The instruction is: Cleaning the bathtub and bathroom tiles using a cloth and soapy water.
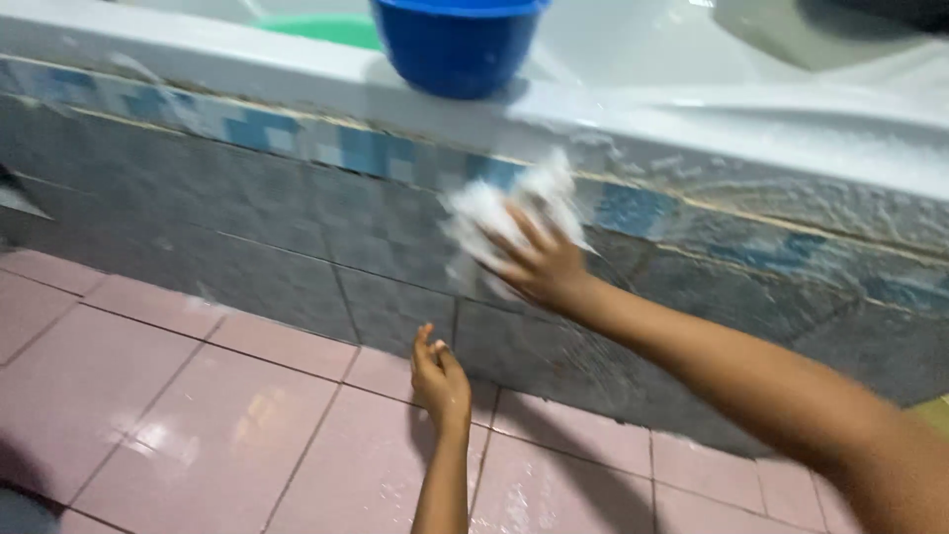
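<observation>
My right hand [542, 267] presses a white, soapy cloth [499, 218] against the tiled side wall of a bathtub [297, 208], just below the white rim. The cloth is blurred and bunched under my spread fingers. My left hand [440, 381] hangs lower, near the foot of the tiled wall above the floor, fingers together and loosely curled, with nothing in it.
A blue plastic basin [457, 44] stands on the white tub rim [692, 119] right above the cloth. Something green [326, 28] lies inside the tub at the back. Wet pink floor tiles [198, 415] stretch to the left and front.
</observation>
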